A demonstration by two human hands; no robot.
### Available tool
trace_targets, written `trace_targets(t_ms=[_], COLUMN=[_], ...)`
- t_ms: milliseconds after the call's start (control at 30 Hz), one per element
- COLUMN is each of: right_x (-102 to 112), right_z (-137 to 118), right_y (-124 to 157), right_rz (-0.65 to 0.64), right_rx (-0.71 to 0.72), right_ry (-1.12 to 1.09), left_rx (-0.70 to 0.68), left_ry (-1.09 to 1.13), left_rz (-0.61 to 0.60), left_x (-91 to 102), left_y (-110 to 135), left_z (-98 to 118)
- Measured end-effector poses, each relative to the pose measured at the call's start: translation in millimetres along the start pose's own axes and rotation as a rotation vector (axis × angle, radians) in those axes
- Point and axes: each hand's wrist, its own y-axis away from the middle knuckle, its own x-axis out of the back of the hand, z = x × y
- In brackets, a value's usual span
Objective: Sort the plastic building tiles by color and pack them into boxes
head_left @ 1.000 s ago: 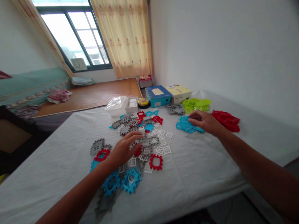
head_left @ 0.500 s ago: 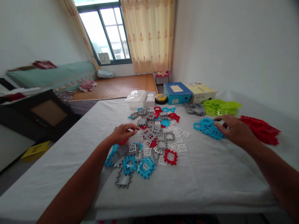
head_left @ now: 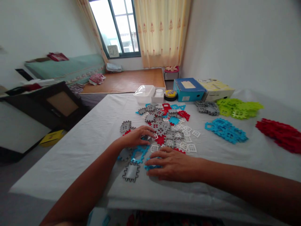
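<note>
Left hand (head_left: 137, 137) open on mixed tile pile (head_left: 162, 128); right hand (head_left: 174, 164) flat, open, covering blue tile (head_left: 150, 167).

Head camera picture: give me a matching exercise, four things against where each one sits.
Things: 1 left hand; 2 right hand; 3 pile of red plastic tiles; 4 blue cardboard box.
Places: A right end of the white-clothed table; B flat on a blue plastic tile near the front edge; C far edge, beside the yellow cardboard box; D on the mixed heap of plastic tiles.
Pairs: 1-D; 2-B; 3-A; 4-C.
</note>
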Motion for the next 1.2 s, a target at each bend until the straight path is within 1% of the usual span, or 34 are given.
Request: trace_targets(t_ms=[33, 67, 100, 167, 200, 233, 267, 300, 333, 400, 433, 467, 500, 533, 600, 667, 733, 833, 933, 1000, 1067, 1133, 1200], right_x=[-5.4, -9.3, -11.7, -13.4, -13.9, -15.0, -17.3, -20.9, -25.6, -36.5, -41.4, -45.0, -47.1, -47.4, -43.5, -35.4, -25.5, -9.6, 5.2, 11.8, 13.2, 9.0, 1.0], right_z=[7.9, 18.0, 28.8, 45.7, 48.8, 47.3, 41.4, 32.1, 21.0, 0.6, -5.3, -6.9, -4.1, 2.8, 24.9, 50.4, 72.7, 97.4, 115.3, 123.6, 127.7, 127.0, 122.7], right_y=[-4.9, -8.8, -12.4, -20.6, -26.0, -32.6, -40.1, -48.1, -56.2, -70.3, -75.3, -78.6, -80.1, -80.0, -75.7, -68.1, -58.7, -42.2, -23.2, -10.9, -1.2, 4.1, 5.2], right_rz=[-0.012, -0.017, -0.014, 0.030, 0.067, 0.102, 0.127, 0.135, 0.125, 0.078, 0.057, 0.042, 0.034, 0.029, 0.018, 0.016, 0.041, 0.146, 0.272, 0.326, 0.337, 0.298, 0.216], right_rx=[0.013, -0.005, -0.054, -0.216, -0.292, -0.336, -0.328, -0.262, -0.149, 0.106, 0.188, 0.218, 0.195, 0.138, -0.003, -0.126, -0.248, -0.450, -0.585, -0.651, -0.712, -0.725, -0.657], right_ry=[0.030, 0.065, 0.103, 0.171, 0.194, 0.203, 0.193, 0.169, 0.136, 0.081, 0.070, 0.072, 0.083, 0.099, 0.133, 0.159, 0.165, 0.134, 0.068, 0.023, -0.031, -0.089, -0.108], left_rx=[0.026, 0.046, 0.062, 0.090, 0.108, 0.131, 0.156, 0.182, 0.208, 0.259, 0.284, 0.306, 0.325, 0.339, 0.351, 0.347, 0.336, 0.305, 0.259, 0.222, 0.187, 0.169, 0.170], left_ry=[-0.048, -0.091, -0.124, -0.149, -0.143, -0.128, -0.109, -0.089, -0.071, -0.055, -0.057, -0.061, -0.065, -0.067, -0.061, -0.046, -0.035, -0.038, -0.066, -0.111, -0.181, -0.259, -0.326], left_rz=[0.074, 0.143, 0.206, 0.327, 0.393, 0.460, 0.523, 0.576, 0.617, 0.654, 0.658, 0.655, 0.650, 0.642, 0.625, 0.596, 0.561, 0.517, 0.480, 0.444, 0.401, 0.360, 0.323], left_x=[-1.3, -1.8, -1.5, 1.6, 4.0, 6.8, 9.6, 12.4, 14.9, 18.5, 19.6, 20.1, 20.3, 20.1, 19.2, 17.9, 16.2, 12.1, 5.8, 1.0, -3.5, -7.1, -9.4], left_y=[-1.4, -2.2, -2.2, 0.1, 2.3, 5.0, 8.0, 11.1, 14.4, 20.7, 23.5, 26.1, 28.3, 30.0, 31.3, 30.1, 27.3, 22.7, 19.2, 16.4, 12.6, 8.2, 4.1], left_z=[-4.0, -7.7, -11.2, -18.5, -22.7, -27.2, -32.2, -37.4, -42.7, -52.7, -57.0, -60.7, -63.6, -65.6, -67.5, -66.7, -64.5, -61.1, -59.1, -58.3, -56.9, -54.4, -50.6])
